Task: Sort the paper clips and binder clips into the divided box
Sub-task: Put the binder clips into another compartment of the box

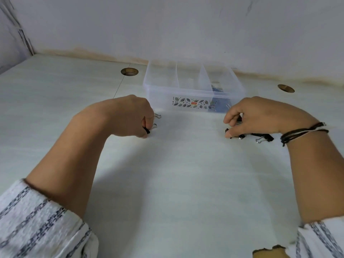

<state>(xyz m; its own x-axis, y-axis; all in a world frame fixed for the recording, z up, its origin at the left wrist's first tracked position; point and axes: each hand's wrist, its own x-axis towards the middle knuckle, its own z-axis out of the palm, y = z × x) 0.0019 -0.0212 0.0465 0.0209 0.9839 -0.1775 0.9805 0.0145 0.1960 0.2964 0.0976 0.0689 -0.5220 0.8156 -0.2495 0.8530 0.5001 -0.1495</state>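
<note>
- Binder clips (149, 129) are gripped in the curled left hand (130, 116) on the table (176, 174)
- A black clip (239, 119) is pinched by the right hand (260, 116); more binder clips (263, 137) lie beneath it
- The divided box (191, 97) stands far, centre; blue clips (216, 88) are seen in its right compartment

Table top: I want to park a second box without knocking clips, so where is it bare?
Bare: the wide stretch of table between the two forearms, and the far left from the hole outward. Crowded: under the right hand, where binder clips lie, by the left hand gripping clips, and around the box.
</note>
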